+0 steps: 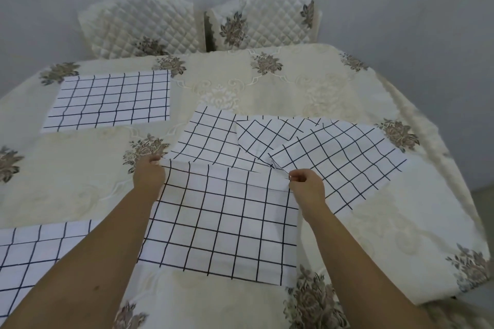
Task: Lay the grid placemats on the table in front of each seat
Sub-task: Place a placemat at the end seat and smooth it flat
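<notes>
**Placemat held by far corners**

Cream floral tablecloth (280,80) lay bare at far right and middle left. Arms outstretched, the left hand (149,175) and right hand (307,185) each pinched a far corner of the centre placemat (224,222), thin white cloth with a black grid. Rumpled spare placemats (334,152) overlapped just beyond it; a far-left placemat (109,100) and near-left placemat (34,254) lay flat.
</notes>
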{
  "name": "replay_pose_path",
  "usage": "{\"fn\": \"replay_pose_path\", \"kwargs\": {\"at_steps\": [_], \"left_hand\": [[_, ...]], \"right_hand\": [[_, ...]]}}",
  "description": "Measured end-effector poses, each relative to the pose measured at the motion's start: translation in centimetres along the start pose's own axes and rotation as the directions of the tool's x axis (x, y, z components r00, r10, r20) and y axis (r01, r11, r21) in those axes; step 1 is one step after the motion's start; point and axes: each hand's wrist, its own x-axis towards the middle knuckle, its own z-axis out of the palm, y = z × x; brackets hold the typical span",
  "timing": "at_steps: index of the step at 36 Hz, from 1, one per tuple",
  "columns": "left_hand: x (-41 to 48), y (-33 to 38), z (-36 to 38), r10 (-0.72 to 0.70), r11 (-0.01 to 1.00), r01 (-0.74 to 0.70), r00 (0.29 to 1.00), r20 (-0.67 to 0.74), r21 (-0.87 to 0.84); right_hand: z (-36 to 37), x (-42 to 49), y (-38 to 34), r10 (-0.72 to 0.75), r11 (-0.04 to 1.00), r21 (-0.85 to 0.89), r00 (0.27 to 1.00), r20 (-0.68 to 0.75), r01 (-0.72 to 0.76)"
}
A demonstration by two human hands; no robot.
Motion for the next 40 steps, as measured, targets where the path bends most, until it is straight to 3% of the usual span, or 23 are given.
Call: {"fn": "replay_pose_path", "kwargs": {"at_steps": [14,24,30,35,40], "left_hand": [[-5.2,-1.1,-4.9,0.072,0.968,-0.007,0.965,0.252,-0.249],[-9.5,-0.6,-9.2,0.111,0.935,-0.024,0.968,0.226,-0.355],[-10.3,-0.4,-11.6,0.144,0.955,-0.075,0.963,0.229,-0.286],[-11.0,-0.2,-13.2,0.209,0.971,-0.161,0.933,0.294,-0.179],[-11.5,0.1,-14.1,0.256,0.966,-0.227,0.910,0.325,-0.125]], "right_hand": [[-3.3,-3.9,-2.4,-0.225,0.974,0.003,0.966,-0.130,0.228],[-4.5,-7.2,-3.4,-0.333,0.942,-0.084,0.935,-0.126,0.324],[-4.7,-8.9,-4.7,-0.402,0.899,-0.222,0.913,-0.074,0.378],[-4.5,-9.5,-5.5,-0.471,0.802,-0.418,0.882,-0.007,0.425],[-4.4,-9.5,-5.5,-0.488,0.746,-0.494,0.871,0.051,0.447]]}}
